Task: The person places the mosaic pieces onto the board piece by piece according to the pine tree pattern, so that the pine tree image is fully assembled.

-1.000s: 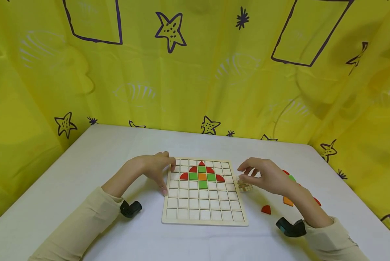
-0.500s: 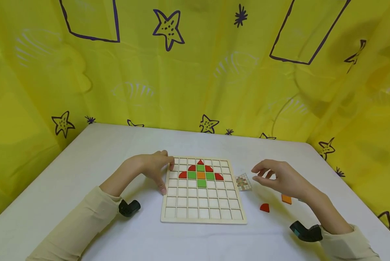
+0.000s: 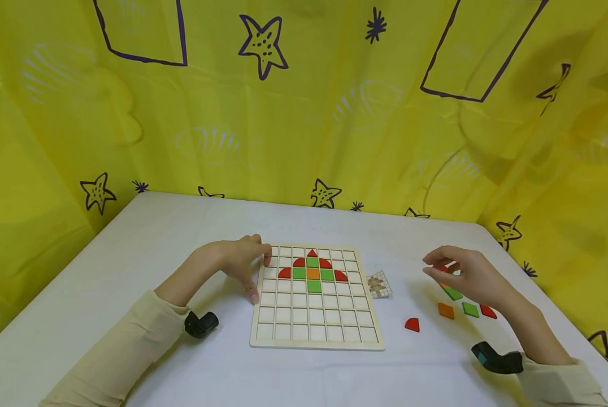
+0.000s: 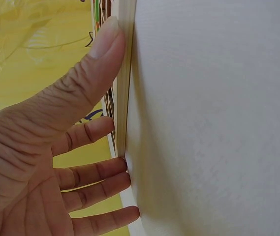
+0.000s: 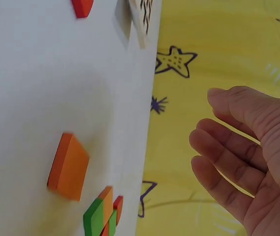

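Right hand (image 3: pixel 467 277): fingers (image 5: pixel 223 147) loosely bent, nothing seen between them, raised above the surface (image 3: pixel 192 373) toward its right edge. The orange tile (image 3: pixel 446 311) lies below these fingers, on the side of the surface's near edge; the right hand is clearly nearer to it. No long axis could be made out. Green tile (image 3: pixel 470 309) just beside it; red tile (image 3: pixel 412 325) apart, toward the grid board (image 3: pixel 278 342). Left hand (image 3: pixel 240 265): fingers extended, touching the board's left edge. Picture card (image 3: pixel 380 285) beside the board's right edge.
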The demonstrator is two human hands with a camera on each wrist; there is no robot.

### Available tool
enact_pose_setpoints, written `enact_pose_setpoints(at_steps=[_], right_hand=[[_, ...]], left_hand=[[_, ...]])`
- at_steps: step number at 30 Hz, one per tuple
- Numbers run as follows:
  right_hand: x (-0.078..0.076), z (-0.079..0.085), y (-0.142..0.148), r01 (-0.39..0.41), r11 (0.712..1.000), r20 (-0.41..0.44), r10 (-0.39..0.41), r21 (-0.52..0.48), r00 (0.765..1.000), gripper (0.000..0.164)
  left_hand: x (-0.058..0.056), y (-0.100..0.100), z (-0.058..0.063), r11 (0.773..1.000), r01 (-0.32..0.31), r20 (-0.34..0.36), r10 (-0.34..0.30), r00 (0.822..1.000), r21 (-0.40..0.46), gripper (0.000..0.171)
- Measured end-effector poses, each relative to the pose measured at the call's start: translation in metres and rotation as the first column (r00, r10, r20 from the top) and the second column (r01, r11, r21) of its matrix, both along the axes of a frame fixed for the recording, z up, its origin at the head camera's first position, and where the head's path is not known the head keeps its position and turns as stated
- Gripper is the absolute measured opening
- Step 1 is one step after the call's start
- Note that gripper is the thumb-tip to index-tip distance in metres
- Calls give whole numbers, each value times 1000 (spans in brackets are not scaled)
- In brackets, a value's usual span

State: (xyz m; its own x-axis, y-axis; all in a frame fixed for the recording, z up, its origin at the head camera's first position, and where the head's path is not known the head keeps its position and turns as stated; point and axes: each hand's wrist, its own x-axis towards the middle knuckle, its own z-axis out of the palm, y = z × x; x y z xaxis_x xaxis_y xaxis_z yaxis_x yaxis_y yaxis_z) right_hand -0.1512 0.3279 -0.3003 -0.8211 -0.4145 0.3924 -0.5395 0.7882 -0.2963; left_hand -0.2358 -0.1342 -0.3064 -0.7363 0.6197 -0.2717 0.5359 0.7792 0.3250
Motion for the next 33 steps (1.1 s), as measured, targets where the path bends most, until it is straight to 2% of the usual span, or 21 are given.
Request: enact_pose_setpoints(at_steps=[4,11,16,24,29,33], right_hand=[[0,-2,12,56,998,36,-56,6,998,18],[0,-7,34,105,995,96,-104,-1,990,14],[1,-12,48,144,989,146,-148,37,978,14],[2,-19,64,170,980,230,-191,106,954,17],[0,-23,71,184,976,292,-210,115,933,20],[-1,-26,74,180,977,319,-209,117,924,21]], left_hand=[[-1,0,0,1000,4,-3,-4,1000,3,66],[-1,1,1,1000,3,-10,-3,1000,1,66],[-1,0,1,1000,2,-10,-2,1000,2,66],[0,0,1,1000,0,-10,0,1000,2,66],[1,1,1,1000,-12,-3,12,1000,0,66],[1,1,0,1000,-17,-2,17,1000,-8,66]])
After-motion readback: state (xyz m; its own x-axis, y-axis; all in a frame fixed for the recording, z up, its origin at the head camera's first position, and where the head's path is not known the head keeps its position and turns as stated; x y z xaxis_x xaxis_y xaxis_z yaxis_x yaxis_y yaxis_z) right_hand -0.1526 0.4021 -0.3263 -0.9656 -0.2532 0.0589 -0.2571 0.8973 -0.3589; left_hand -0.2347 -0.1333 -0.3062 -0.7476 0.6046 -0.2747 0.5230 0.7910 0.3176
